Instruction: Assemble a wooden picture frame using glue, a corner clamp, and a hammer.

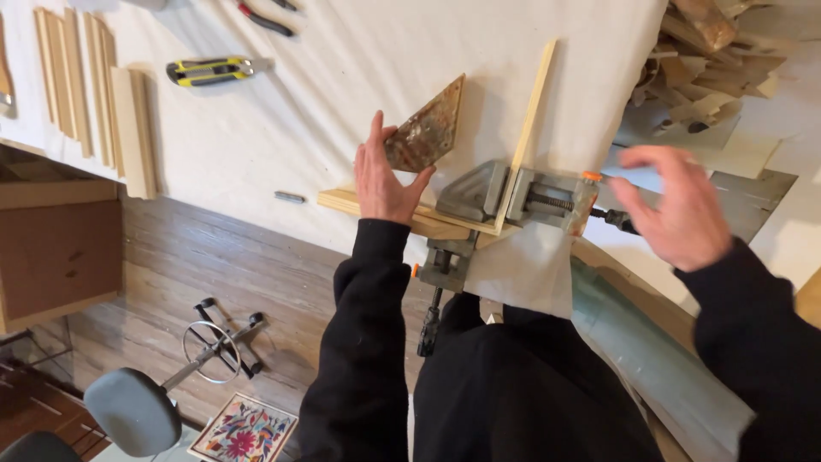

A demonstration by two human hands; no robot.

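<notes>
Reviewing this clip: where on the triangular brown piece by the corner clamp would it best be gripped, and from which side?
Probably at its broad lower end, coming from the left, as the left hand already does. The triangular brown piece tapers to a narrow tip at the top, and the corner clamp crowds its lower right. Thumb and fingers can pinch the thin slab across its faces there.

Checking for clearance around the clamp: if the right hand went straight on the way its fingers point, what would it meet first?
Most likely the grey metal corner clamp: the right hand points left at its orange-tipped screw end, though blur leaves depth unclear.
</notes>
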